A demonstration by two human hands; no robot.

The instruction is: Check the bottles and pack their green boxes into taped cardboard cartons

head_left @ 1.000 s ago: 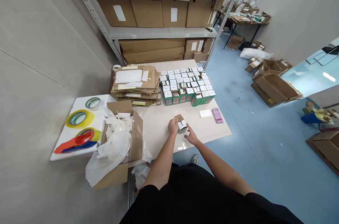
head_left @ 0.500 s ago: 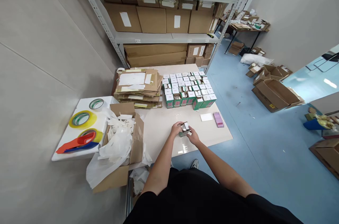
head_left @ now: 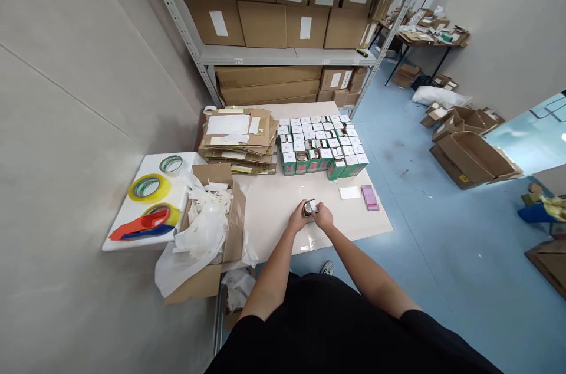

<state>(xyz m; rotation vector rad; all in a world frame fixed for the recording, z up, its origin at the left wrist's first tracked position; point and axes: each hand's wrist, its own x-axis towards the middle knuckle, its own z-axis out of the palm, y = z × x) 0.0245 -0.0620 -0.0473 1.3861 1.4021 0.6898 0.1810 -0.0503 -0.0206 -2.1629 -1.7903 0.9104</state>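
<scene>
Close to the table's front edge, a small box [head_left: 309,207] with its top flap up is between my hands. My left hand [head_left: 298,217] is wrapped round its left side. My right hand [head_left: 323,216] is closed on the right side, fingers at the raised white flap. Something round and shiny shows inside the box top. Beyond stand rows of small green-and-white boxes [head_left: 325,144], some with open flaps. To the right lie a white card [head_left: 349,193] and a purple stack [head_left: 370,197], blurred in the picture.
Flattened cardboard [head_left: 239,132] is piled at the table's back left. A carton of white packing scraps [head_left: 206,215] stands at left, beside a white surface [head_left: 128,215] with tape rolls and a red tape dispenser [head_left: 145,222]. Shelving [head_left: 283,56] with cartons rises behind.
My right hand has moved in against the box, its fingers now at the flap. My left hand still holds the box. The whole view has shifted slightly.
</scene>
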